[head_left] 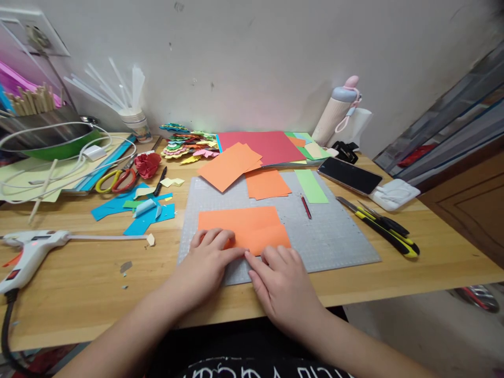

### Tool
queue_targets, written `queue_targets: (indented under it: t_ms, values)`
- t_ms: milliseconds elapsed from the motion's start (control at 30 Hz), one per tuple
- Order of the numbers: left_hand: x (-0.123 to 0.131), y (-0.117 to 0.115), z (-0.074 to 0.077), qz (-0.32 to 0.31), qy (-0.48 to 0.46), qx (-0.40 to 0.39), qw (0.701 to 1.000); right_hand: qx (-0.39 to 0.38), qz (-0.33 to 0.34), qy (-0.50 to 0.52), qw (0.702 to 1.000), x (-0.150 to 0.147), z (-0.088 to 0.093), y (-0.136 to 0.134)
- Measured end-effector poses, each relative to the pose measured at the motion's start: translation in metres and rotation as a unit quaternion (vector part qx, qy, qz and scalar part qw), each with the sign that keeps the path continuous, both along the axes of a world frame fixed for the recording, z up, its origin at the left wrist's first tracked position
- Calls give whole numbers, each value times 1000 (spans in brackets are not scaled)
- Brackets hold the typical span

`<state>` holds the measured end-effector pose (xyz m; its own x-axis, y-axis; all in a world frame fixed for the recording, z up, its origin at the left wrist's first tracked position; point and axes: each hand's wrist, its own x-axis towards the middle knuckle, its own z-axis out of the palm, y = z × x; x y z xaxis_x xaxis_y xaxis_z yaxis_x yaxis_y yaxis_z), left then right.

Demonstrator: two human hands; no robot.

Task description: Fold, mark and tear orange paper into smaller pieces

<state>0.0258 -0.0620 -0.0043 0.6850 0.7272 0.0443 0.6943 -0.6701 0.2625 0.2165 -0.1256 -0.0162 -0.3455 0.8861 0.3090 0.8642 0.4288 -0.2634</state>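
A folded orange paper sheet (244, 227) lies on the grey cutting mat (334, 236) in front of me. My left hand (207, 260) rests on the sheet's near left edge with its fingers curled over the paper. My right hand (281, 281) sits just right of it, its fingers bent and pressing down on the sheet's near edge. Both hands touch the paper close together at its lower fold.
More orange sheets (230, 165) and a red sheet (268, 146) lie at the mat's far end, with a green strip (311, 186) and a red pencil (306, 206). Utility knives (388, 231) and a phone (349, 176) lie right. Glue gun (27, 252), scissors (116, 179), blue scraps (142, 210) left.
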Motion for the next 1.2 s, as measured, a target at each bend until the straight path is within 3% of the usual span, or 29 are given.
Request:
queue_targets:
  t_ms: [300,600,767,867,967,1067,1200]
  values:
    - [8,5,-1,25,-37,-15,999,-15,-37,-10,999,1,-6,3]
    - [9,4,4,20,-23,1,1000,-3,-169,-6,986,58,-14,-13]
    - [44,-15,7,38,18,57,997,-11,-157,-9,987,67,-18,-15]
    - [69,-28,-1,-2,15,87,996,-9,-154,-11,988,64,-17,-12]
    - [80,-36,-8,10,17,131,991,-12,-157,-18,987,63,-15,-10]
    - [73,-39,-9,44,34,181,982,-17,-161,-19,987,62,-13,-10]
    - [47,-44,-6,62,86,203,973,-12,-167,-11,986,62,-13,-11]
